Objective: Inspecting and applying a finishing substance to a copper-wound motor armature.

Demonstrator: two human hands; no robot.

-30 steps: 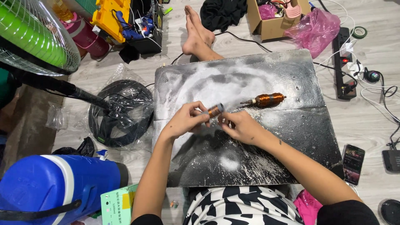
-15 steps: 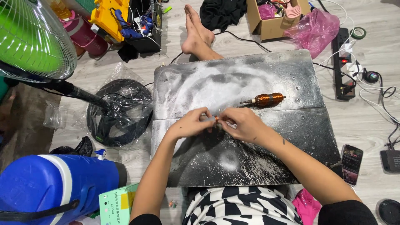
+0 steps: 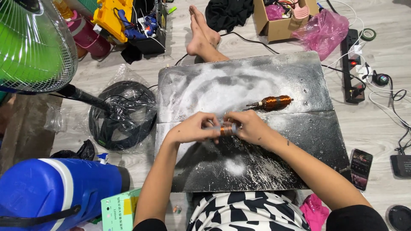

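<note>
Both hands meet over the middle of a dark, dust-streaked board (image 3: 299, 141) on the floor. My left hand (image 3: 195, 127) and my right hand (image 3: 248, 125) together pinch a small copper-wound motor part (image 3: 227, 128), mostly hidden by the fingers. A second copper-wound armature with a thin shaft (image 3: 271, 102) lies on the board just beyond my right hand, apart from it. My bare feet (image 3: 201, 32) rest past the board's far edge.
A fan with a green blade (image 3: 30, 42) stands at left, its plastic-wrapped round base (image 3: 122, 113) beside the board. A blue cooler (image 3: 51, 188) lies at lower left. A power strip (image 3: 352, 64), cables, a phone (image 3: 361, 169), a cardboard box (image 3: 280, 19) and a pink bag (image 3: 323, 30) sit at right.
My hands have drawn closer together around the small copper part, which now shows less between the fingers. The armature on the board has not moved.
</note>
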